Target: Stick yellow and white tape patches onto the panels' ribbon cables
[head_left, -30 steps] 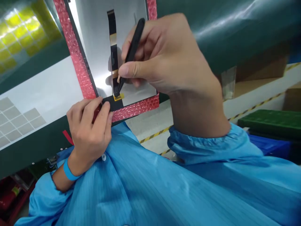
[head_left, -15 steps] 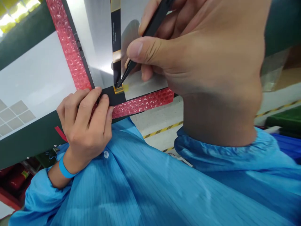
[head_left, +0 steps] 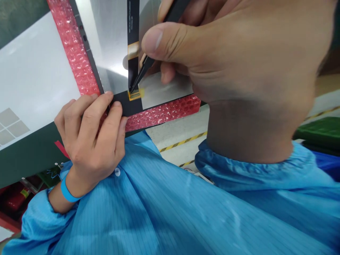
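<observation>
My right hand holds black tweezers, pinched between thumb and fingers. The tweezer tips rest on the gold-edged end of a black flat flex cable, by a small connector. This connector lies on the black border of a silver-backed panel, near its lower corner. My left hand grips that corner, with its fingertips on the dark edge. Pink bubble wrap shows under the panel along its front and left sides. My right hand hides part of the panel.
A white sheet with grey squares lies left of the panel on the dark green table. A red strip hangs by my left wrist. Below are floor tape, a green bin and a red container.
The tweezer tips have shifted slightly left at the cable's end. The view has moved a little, and both hands keep their holds.
</observation>
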A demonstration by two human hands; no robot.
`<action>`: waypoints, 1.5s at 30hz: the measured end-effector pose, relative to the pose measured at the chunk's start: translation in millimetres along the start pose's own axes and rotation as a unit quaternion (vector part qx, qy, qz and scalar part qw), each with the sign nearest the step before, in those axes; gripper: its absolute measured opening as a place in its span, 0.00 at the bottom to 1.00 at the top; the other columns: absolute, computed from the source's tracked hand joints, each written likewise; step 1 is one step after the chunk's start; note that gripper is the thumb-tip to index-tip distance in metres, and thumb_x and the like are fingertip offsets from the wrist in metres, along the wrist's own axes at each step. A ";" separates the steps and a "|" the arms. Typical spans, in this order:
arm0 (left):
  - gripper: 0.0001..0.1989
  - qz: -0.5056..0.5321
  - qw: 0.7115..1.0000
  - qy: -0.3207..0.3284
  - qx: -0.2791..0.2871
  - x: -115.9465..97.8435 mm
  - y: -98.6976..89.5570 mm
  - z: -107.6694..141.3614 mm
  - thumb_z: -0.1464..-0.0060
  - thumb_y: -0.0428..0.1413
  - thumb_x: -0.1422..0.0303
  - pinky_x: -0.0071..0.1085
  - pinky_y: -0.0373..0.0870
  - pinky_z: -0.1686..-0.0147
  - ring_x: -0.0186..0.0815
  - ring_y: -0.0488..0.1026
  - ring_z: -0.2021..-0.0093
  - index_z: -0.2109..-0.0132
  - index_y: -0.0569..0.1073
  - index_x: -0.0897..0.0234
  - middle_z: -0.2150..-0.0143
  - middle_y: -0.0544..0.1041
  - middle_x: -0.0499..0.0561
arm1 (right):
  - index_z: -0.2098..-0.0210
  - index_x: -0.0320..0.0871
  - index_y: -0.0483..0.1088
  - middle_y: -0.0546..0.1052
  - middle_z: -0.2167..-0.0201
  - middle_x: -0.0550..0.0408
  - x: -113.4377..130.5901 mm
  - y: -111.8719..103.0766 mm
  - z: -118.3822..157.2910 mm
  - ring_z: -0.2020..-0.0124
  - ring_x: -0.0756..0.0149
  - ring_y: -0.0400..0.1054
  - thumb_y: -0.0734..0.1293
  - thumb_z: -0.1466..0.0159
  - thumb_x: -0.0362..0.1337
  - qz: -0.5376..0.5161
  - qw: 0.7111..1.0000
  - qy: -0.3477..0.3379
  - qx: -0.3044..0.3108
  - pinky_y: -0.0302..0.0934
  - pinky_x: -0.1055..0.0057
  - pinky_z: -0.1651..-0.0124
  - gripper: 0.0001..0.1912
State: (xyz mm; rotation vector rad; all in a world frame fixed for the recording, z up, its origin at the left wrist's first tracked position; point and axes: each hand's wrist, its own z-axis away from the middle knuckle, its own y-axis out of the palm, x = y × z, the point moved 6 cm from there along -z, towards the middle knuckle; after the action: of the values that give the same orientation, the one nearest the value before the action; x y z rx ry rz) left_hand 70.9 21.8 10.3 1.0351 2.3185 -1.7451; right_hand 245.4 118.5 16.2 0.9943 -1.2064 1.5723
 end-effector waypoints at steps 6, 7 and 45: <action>0.17 0.008 1.000 -0.010 -0.001 1.4 0.4 1.1 0.37 0.62 0.69 0.61 0.73 0.41 0.53 0.79 0.41 0.42 0.76 0.50 0.42 0.82 0.50 | 0.72 0.45 0.63 0.74 0.66 0.68 -1.1 -0.3 -1.2 0.71 0.75 0.76 0.75 0.36 0.22 0.001 1.000 -0.008 0.009 0.66 0.83 0.74 0.20; 0.18 0.008 1.000 -0.013 0.000 1.7 0.5 1.4 0.37 0.62 0.69 0.61 0.73 0.41 0.53 0.78 0.41 0.42 0.76 0.49 0.41 0.82 0.50 | 0.72 0.45 0.63 0.74 0.64 0.68 -1.3 -0.8 -1.5 0.71 0.75 0.77 0.75 0.36 0.23 0.001 1.000 -0.008 0.006 0.66 0.84 0.75 0.19; 0.20 0.002 0.995 -0.043 0.087 -4.0 5.9 -5.6 0.32 0.61 0.62 0.68 0.55 0.30 0.56 0.73 0.37 0.36 0.76 0.44 0.38 0.79 0.53 | 0.70 0.41 0.68 0.73 0.72 0.66 4.7 5.4 -7.7 0.77 0.75 0.71 0.76 0.39 0.17 0.005 0.999 -0.036 0.007 0.61 0.81 0.82 0.18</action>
State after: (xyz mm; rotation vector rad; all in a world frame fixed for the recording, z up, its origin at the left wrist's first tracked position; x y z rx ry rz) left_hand 79.0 25.6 9.0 0.9648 2.1437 -1.9775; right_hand 238.3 126.1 17.7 1.0634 -1.2538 1.5658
